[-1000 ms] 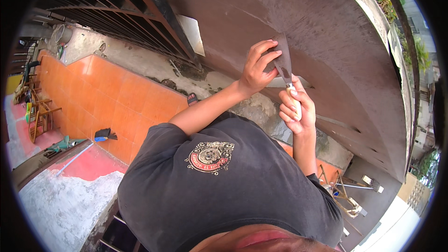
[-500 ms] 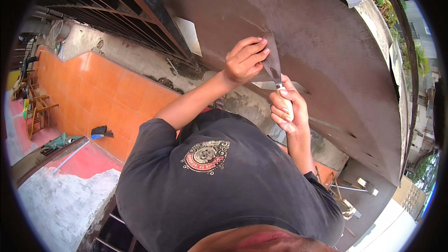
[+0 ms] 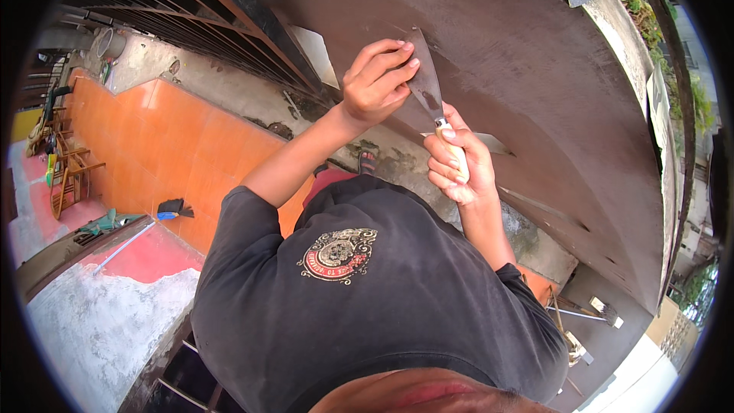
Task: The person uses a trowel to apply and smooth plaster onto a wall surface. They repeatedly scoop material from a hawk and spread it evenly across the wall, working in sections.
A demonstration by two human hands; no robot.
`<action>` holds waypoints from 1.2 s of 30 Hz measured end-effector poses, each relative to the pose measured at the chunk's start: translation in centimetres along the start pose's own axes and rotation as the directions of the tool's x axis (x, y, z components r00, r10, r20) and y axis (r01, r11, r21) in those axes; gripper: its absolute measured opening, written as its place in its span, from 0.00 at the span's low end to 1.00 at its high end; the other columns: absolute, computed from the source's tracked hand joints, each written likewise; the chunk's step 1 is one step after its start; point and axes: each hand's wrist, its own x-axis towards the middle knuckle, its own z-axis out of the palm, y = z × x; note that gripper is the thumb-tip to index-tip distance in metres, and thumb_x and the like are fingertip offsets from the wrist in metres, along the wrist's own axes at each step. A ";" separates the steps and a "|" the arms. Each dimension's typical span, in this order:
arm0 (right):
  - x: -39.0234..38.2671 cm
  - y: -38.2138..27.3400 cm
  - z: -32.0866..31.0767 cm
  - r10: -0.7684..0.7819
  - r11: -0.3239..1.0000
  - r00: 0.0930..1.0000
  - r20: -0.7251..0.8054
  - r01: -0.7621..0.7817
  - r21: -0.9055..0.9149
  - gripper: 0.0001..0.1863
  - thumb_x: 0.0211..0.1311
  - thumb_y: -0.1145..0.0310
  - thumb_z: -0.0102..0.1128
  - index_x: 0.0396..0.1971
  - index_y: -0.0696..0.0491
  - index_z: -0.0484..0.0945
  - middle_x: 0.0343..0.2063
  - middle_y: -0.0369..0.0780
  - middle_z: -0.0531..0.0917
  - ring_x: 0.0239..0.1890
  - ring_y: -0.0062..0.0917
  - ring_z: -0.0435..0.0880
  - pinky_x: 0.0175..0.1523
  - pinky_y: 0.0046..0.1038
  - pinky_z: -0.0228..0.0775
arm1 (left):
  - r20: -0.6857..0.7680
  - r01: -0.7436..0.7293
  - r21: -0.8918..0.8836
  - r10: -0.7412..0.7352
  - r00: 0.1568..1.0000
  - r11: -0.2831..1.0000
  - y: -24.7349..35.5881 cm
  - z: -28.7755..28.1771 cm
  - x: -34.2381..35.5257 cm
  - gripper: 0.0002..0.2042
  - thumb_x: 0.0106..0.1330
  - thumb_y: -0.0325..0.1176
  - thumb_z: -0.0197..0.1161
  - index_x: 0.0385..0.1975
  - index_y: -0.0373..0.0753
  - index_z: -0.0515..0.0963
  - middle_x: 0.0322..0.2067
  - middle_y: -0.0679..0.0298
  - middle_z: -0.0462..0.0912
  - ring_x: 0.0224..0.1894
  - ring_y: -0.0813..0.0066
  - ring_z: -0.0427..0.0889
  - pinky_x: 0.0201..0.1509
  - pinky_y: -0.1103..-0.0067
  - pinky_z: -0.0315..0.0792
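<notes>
A putty knife (image 3: 428,84) with a pale handle and a tapering metal blade is against or very near the brown plastered wall (image 3: 527,69); the exact contact is hard to see. My right hand (image 3: 462,157) is closed round the handle, thumb along it near the ferrule. At the blade's left side, my left hand (image 3: 376,80) has bent fingers with their tips on the metal near its wide end. Its thumb is hidden. Dark residue marks the blade near the handle.
A dark metal grille (image 3: 206,15) stands at upper left beside an orange tiled surface (image 3: 183,138). A blue-and-black brush (image 3: 174,209) and a wooden chair (image 3: 73,172) are at left. Brushes (image 3: 608,312) lie at lower right. A sandalled foot (image 3: 368,160) shows below.
Both hands and the putty knife have shifted together left and slightly upward in the view, with the left fingertips still at the blade. The sandalled foot has come into sight.
</notes>
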 end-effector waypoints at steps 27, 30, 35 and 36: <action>0.0 -0.4 -0.5 0.061 0.996 0.998 0.014 -0.060 -0.060 0.29 0.68 0.82 0.53 0.63 0.37 0.67 0.16 0.33 0.67 0.07 0.14 0.58 0.13 0.20 0.49 | 0.100 -0.035 0.084 0.026 0.995 0.996 0.6 -0.1 0.4 0.14 0.48 0.19 0.69 0.37 0.36 0.88 0.47 0.59 0.91 0.47 0.64 0.88 0.53 0.76 0.82; -0.1 -0.2 -0.6 0.056 0.995 0.998 -0.017 -0.057 -0.080 0.29 0.67 0.83 0.53 0.63 0.37 0.65 0.16 0.33 0.67 0.07 0.14 0.58 0.13 0.20 0.48 | 0.060 0.086 0.165 -0.097 0.993 0.983 0.9 -0.4 0.7 0.15 0.47 0.18 0.69 0.37 0.35 0.88 0.47 0.59 0.91 0.47 0.63 0.88 0.54 0.75 0.82; -0.7 0.1 -0.9 0.007 1.000 0.991 0.137 -0.009 0.014 0.29 0.67 0.82 0.53 0.63 0.38 0.65 0.16 0.33 0.67 0.08 0.13 0.57 0.12 0.20 0.48 | 0.160 -0.077 0.023 0.072 0.985 0.997 1.4 0.5 0.2 0.18 0.42 0.14 0.66 0.35 0.36 0.87 0.45 0.58 0.91 0.47 0.62 0.88 0.51 0.76 0.82; -0.6 0.2 -0.9 0.018 0.999 0.999 0.046 -0.016 -0.036 0.29 0.67 0.81 0.53 0.63 0.38 0.65 0.16 0.33 0.67 0.07 0.13 0.57 0.12 0.20 0.48 | 0.094 -0.009 0.037 0.006 0.996 0.999 1.4 0.6 0.1 0.18 0.42 0.14 0.66 0.35 0.36 0.87 0.45 0.58 0.91 0.47 0.63 0.88 0.51 0.76 0.82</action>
